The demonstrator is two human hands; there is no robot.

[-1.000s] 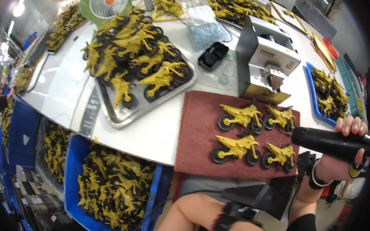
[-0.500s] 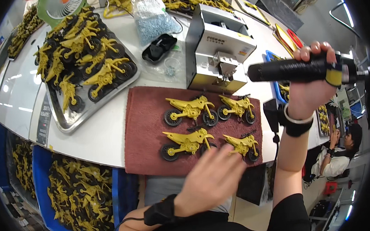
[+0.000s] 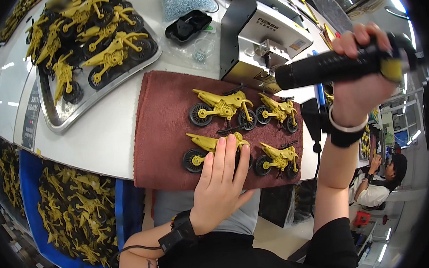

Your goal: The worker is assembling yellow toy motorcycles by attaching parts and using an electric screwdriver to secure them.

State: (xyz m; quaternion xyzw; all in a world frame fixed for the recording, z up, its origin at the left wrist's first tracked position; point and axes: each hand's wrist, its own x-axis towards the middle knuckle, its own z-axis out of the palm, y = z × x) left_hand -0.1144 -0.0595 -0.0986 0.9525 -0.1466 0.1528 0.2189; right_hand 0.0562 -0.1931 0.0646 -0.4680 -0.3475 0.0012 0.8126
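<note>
Resting left hand [image 3: 221, 182] covers motorcycle [image 3: 203, 147] near towel [image 3: 163, 137] edge.

One head-worn fisheye view looks steeply down from above the person's chest onto the near edge of the white surface [image 3: 101, 136] and the maroon towel [image 3: 165, 132], close in; straight edges curve toward the dark rim, and both forearms enter from below.

Matt yellow plastic on 4 toy motorcycles [image 3: 221, 106]; rough maroon cloth towel [image 3: 163, 132]; glossy metal tray [image 3: 61, 119]; smooth white tabletop [image 3: 101, 136].
</note>
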